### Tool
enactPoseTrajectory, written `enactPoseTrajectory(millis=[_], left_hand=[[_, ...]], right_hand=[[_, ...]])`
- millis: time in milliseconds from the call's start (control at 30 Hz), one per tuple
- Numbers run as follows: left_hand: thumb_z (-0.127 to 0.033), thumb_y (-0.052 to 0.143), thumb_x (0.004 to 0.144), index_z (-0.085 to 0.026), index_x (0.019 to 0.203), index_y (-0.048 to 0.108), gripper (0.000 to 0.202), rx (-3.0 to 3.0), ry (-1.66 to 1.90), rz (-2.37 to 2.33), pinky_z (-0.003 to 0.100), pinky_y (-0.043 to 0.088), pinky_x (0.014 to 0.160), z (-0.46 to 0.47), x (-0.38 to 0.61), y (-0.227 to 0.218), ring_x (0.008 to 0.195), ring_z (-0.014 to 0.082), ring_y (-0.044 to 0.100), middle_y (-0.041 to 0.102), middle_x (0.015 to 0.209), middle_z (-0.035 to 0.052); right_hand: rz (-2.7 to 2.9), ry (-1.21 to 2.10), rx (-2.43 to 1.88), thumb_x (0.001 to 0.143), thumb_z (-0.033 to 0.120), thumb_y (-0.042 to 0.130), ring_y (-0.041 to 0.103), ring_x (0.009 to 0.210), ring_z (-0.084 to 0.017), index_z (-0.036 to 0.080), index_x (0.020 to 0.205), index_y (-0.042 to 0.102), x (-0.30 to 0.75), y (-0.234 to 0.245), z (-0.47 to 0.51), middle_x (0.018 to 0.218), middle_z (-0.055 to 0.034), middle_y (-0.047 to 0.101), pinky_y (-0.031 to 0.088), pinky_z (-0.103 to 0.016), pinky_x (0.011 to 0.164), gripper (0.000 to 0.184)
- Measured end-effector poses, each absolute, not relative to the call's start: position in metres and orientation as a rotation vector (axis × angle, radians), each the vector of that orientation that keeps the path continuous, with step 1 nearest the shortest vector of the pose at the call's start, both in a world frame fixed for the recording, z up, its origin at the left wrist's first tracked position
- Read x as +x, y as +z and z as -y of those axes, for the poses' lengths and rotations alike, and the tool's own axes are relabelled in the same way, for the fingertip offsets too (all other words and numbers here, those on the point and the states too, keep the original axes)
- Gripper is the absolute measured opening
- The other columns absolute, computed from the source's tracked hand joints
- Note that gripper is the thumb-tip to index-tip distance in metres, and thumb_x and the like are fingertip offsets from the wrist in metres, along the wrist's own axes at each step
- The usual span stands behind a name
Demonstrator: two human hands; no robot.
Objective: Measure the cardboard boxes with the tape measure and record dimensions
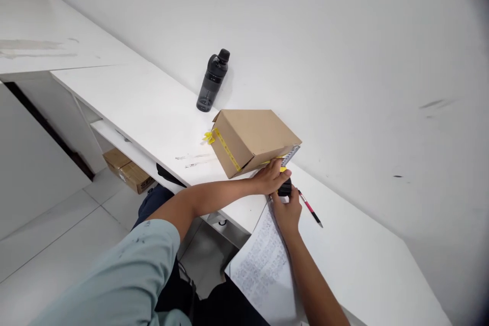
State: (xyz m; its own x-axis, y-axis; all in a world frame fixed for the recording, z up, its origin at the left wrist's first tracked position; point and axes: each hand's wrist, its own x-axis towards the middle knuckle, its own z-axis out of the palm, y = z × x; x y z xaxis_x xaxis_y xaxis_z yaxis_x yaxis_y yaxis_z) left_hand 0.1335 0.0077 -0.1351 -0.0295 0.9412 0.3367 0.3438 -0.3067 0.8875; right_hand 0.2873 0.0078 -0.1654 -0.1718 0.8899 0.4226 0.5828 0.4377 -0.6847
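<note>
Gripping the boxy black tape measure [284, 188] right of frame centre, your right hand [288, 210] is likely handling light, stiff plastic; hold its sides. Your left hand [269, 178] is overlapping it, grip unclear.

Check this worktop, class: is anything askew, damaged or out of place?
Yes: crumpled yellow tape sticks out from the cardboard box rather than lying flat, the paper overhangs the front edge of the white worktop, and dark smudges mark its surface.

On the worktop [362, 249], the bottle [213, 81] stands behind and left of the box [263, 132]; the pen [311, 210] lies right of the tape measure [284, 187].
</note>
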Motion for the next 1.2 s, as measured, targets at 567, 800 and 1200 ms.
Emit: enactPoseTrajectory(millis=[567,800,1200], left_hand=[[-0.043,0.058,0.104,-0.02,0.152,0.064,0.053,2.61,0.725,-2.204,0.062,0.016,0.135,-0.008,0.107,-0.055,0.164,0.0406,0.03,0.043,0.173,0.0188],[-0.046,0.051,0.108,-0.003,0.158,0.049,0.066,2.037,0.179,-2.799,0.057,0.044,0.115,-0.023,0.082,0.008,0.147,0.0431,0.051,0.047,0.165,0.0314],[-0.044,0.046,0.108,-0.018,0.156,0.057,0.056,2.575,0.208,-2.404,0.05,0.047,0.117,0.08,0.037,0.003,0.149,0.0326,0.055,0.059,0.162,0.0138]], right_hand=[[1.248,0.91,-0.999,0.086,0.072,0.065,0.069,0.123,-0.032,0.021,0.139,0.055,0.236,-0.155,-0.044,0.134,-0.0149,0.072,0.055,-0.051,0.11,0.074],[1.109,0.914,-1.166,0.087,0.06,0.06,0.065,0.126,-0.036,0.021,0.144,0.05,0.249,-0.153,-0.04,0.139,-0.0163,0.068,0.051,-0.054,0.112,0.07],[0.958,0.92,-1.198,0.086,0.067,0.059,0.065,0.122,-0.035,0.021,0.138,0.053,0.254,-0.143,-0.038,0.137,-0.0163,0.068,0.052,-0.051,0.108,0.07]])
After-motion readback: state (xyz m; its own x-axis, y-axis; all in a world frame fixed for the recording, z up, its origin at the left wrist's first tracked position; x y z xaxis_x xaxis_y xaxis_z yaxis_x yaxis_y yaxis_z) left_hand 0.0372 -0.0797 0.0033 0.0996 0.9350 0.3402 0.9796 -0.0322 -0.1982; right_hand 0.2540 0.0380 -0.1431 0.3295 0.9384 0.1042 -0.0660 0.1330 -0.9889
